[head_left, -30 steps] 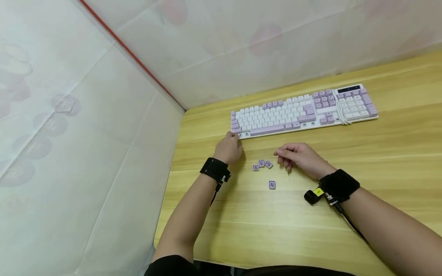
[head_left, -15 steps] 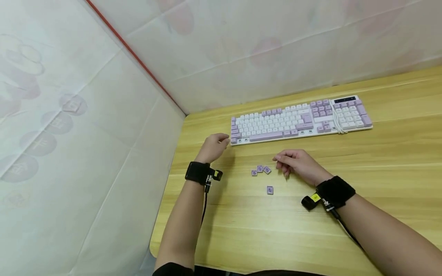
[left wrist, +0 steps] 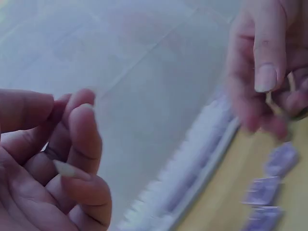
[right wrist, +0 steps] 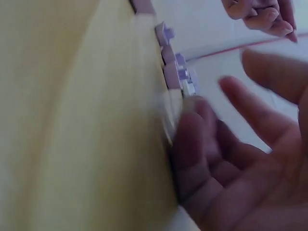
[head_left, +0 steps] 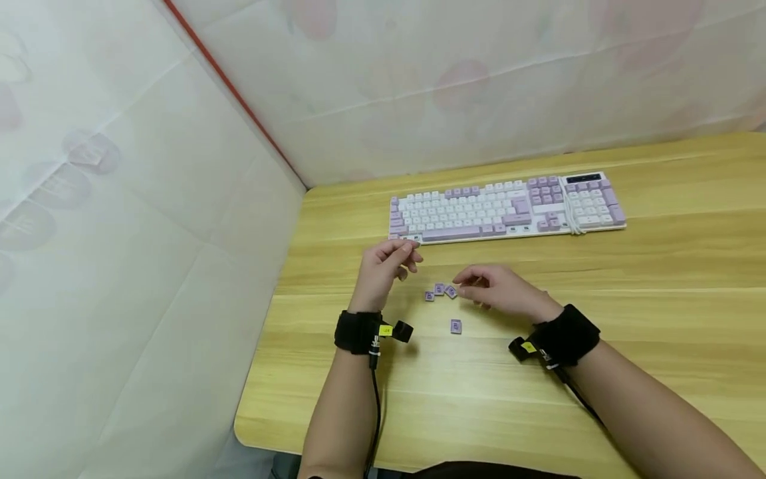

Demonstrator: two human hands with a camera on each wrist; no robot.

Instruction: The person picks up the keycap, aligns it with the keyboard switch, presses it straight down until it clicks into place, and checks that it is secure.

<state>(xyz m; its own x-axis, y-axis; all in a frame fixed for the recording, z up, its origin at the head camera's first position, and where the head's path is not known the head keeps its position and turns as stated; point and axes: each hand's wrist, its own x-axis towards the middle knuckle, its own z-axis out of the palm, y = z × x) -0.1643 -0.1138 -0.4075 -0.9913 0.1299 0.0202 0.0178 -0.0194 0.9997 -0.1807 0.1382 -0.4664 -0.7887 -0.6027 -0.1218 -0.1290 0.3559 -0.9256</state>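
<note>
A white and purple keyboard (head_left: 461, 216) lies at the back of the table, a few dark bare switches showing in its bottom row. Three loose purple keycaps (head_left: 439, 289) form a small cluster in front of it. A fourth-spot single keycap (head_left: 456, 326) lies nearer the body. In the right wrist view the clustered keycaps (right wrist: 173, 74) rest upside down, stems up. My left hand (head_left: 378, 271) hovers before the keyboard's left end, palm turned inward, fingers loosely curled around nothing visible. My right hand (head_left: 505, 290) is low beside the cluster, fingertips right at its rightmost keycap, thumb apart from the fingers.
The wooden table (head_left: 335, 372) meets a pale fabric wall (head_left: 371, 86) at the back and another on the left. A bundled white cable (head_left: 571, 209) crosses the keyboard's right part. Black bands with cameras and cords are strapped on both wrists.
My left hand left the keyboard's lower left corner, drew back, then turned palm inward and moved right. My right hand shifted left to the keycap cluster, its fingers loosening.
</note>
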